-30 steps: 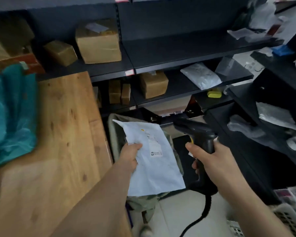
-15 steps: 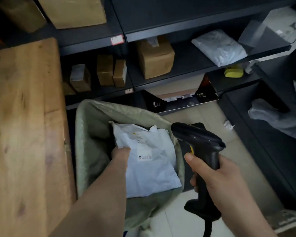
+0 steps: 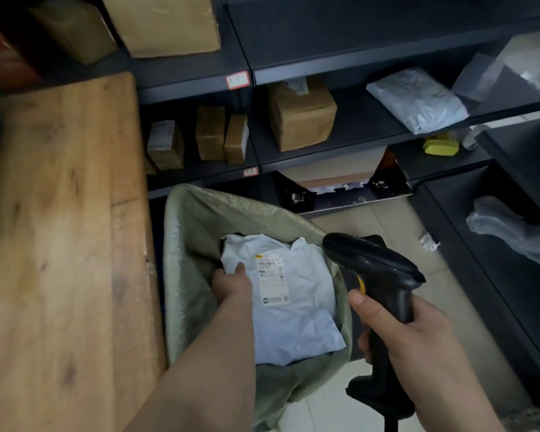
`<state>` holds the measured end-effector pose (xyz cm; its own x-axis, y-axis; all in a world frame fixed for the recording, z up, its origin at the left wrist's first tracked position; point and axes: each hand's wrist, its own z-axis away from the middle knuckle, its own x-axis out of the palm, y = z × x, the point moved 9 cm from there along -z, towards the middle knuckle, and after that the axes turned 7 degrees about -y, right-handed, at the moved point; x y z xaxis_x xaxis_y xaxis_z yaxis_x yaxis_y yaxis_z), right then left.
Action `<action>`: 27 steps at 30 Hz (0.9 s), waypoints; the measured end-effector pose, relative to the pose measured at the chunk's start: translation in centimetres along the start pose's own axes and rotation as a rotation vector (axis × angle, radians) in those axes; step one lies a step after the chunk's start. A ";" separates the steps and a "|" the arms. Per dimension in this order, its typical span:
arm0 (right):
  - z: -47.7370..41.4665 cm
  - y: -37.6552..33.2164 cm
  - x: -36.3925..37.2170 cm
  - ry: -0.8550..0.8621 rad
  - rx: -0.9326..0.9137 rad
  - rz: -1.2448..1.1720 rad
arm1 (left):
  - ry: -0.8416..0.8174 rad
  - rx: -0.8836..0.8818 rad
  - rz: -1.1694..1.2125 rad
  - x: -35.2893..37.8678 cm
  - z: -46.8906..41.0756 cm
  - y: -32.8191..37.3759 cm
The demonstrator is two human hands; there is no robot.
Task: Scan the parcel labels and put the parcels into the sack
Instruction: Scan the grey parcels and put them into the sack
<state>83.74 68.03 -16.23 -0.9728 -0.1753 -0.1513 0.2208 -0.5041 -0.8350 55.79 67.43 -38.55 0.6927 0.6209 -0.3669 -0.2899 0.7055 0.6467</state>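
A white plastic parcel point(image 3: 293, 313) with a printed label facing up lies inside the mouth of the open green woven sack point(image 3: 187, 251), which stands on the floor beside the wooden table. My left hand point(image 3: 231, 282) reaches into the sack and grips the parcel's left edge, thumb on top. My right hand point(image 3: 399, 332) holds a black handheld barcode scanner point(image 3: 378, 275) by its handle, just right of the sack's rim, its head pointing left and away.
A wooden table point(image 3: 63, 232) fills the left. Dark shelves point(image 3: 340, 126) behind the sack carry several brown cardboard boxes point(image 3: 300, 113) and a grey bagged parcel point(image 3: 418, 98). More dark shelving point(image 3: 496, 275) stands on the right. Tiled floor point(image 3: 396, 226) lies between.
My left hand has lowered the white parcel from above the sack down into its mouth. The view has tilted downward. My right hand keeps the scanner beside the sack.
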 end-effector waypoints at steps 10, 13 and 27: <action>9.7 -10.7 7.4 -0.119 -0.150 0.062 | -0.354 0.300 0.371 -12.3 15.7 12.7; 13.0 -13.3 12.9 -0.217 -0.193 0.098 | -0.306 0.401 0.372 -22.3 17.5 15.2; 25.2 -17.5 40.2 -0.457 -0.292 0.216 | 0.427 0.244 0.032 -68.7 2.3 9.0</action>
<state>42.51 48.50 5.57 -0.7645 -0.6281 -0.1449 0.3194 -0.1738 -0.9315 7.08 30.34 -5.98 0.3390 0.7617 -0.5522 -0.1085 0.6147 0.7813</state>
